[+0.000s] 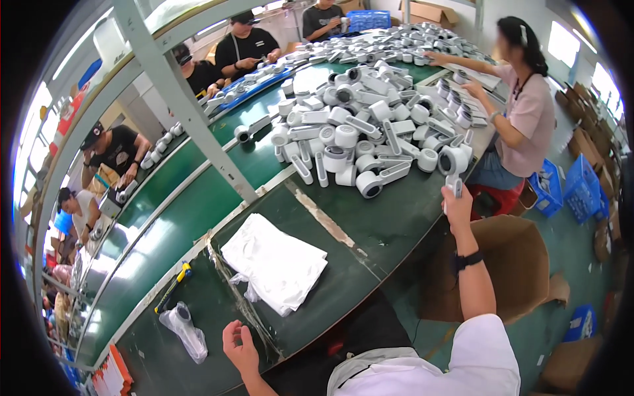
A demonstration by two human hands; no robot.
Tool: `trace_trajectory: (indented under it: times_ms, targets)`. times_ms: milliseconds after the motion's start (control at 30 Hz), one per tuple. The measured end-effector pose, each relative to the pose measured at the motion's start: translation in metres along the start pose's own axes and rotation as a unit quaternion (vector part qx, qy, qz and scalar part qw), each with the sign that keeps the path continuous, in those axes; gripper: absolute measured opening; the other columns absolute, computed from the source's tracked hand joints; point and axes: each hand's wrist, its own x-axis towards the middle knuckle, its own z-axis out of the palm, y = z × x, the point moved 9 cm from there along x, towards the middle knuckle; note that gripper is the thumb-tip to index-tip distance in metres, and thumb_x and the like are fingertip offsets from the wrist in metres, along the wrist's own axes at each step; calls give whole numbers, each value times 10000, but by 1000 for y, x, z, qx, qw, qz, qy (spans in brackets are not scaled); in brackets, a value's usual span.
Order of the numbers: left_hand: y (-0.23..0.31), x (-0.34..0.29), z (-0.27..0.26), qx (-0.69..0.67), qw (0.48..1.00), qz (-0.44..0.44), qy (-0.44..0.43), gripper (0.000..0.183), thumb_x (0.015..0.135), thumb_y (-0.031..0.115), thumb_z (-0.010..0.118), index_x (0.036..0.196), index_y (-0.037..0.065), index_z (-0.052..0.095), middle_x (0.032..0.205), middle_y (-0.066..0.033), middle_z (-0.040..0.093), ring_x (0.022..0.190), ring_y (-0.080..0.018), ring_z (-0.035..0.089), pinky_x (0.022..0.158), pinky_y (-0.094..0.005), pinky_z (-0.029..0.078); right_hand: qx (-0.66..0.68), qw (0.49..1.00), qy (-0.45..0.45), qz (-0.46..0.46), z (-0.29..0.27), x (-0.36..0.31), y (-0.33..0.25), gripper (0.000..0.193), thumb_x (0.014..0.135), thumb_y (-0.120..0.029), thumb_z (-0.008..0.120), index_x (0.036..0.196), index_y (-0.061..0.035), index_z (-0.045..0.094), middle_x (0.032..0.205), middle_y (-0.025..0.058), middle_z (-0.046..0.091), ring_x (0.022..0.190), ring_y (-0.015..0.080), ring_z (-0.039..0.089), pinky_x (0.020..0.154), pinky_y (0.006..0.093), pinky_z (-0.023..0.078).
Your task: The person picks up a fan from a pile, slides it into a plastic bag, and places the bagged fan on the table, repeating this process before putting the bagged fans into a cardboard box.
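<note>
Left hand (241, 346) near plastic-bagged device (185, 332)

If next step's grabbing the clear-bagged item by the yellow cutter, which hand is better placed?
Left, most likely. The left hand is empty and near the clear-bagged item. The right hand is farther off, holding a white handheld device beside the pile.

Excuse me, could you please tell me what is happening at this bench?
The person's right hand grips a white-and-grey device, apparently a handheld fan, by its handle, beside a large pile of similar devices. The left hand is empty, fingers loosely curled, near the table's edge. On the green table lie a stack of white bags, a plastic-wrapped device and a yellow-and-black utility knife. A co-worker in pink reaches toward the pile.
</note>
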Motion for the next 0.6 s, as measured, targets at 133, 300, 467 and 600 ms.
trace_trajectory:
  times_ms: [133, 300, 467, 600]
  targets:
    - [-16, -7, -5, -8, 999, -34, 10, 195, 887, 75, 639, 1064, -2, 619, 944, -54, 642, 802, -117, 580, 697, -250, 471, -82, 989, 125, -21, -50, 59, 5, 255, 797, -163, 685, 966, 23, 637, 780, 97, 641, 676, 177, 596, 621, 327, 466]
    - [-34, -10, -4, -12, 999, -51, 11, 195, 909, 89, 623, 1071, -20, 615, 952, -56, 643, 829, -116, 584, 742, -243, 472, -201, 971, 104, -72, -51, 103, -3, 356, 753, -187, 685, 1022, 42, 638, 903, 196, 680, 853, 322, 651, 768, 390, 477]
    - [-34, -12, -4, 4, 999, -44, 20, 183, 904, 98, 627, 1048, -15, 620, 925, -51, 638, 798, -119, 577, 721, -251, 470, -271, 954, 101, -82, -35, 125, 5, 431, 736, -281, 671, 1021, 41, 649, 975, 249, 661, 926, 403, 626, 816, 438, 476]
    - [-38, -12, -5, 14, 999, -35, 29, 169, 925, 98, 611, 1027, -37, 622, 906, -40, 627, 810, -105, 566, 729, -239, 459, -319, 941, 65, -92, -15, 134, 7, 486, 748, -302, 666, 1080, 49, 627, 1109, 265, 606, 1065, 411, 568, 910, 437, 453]
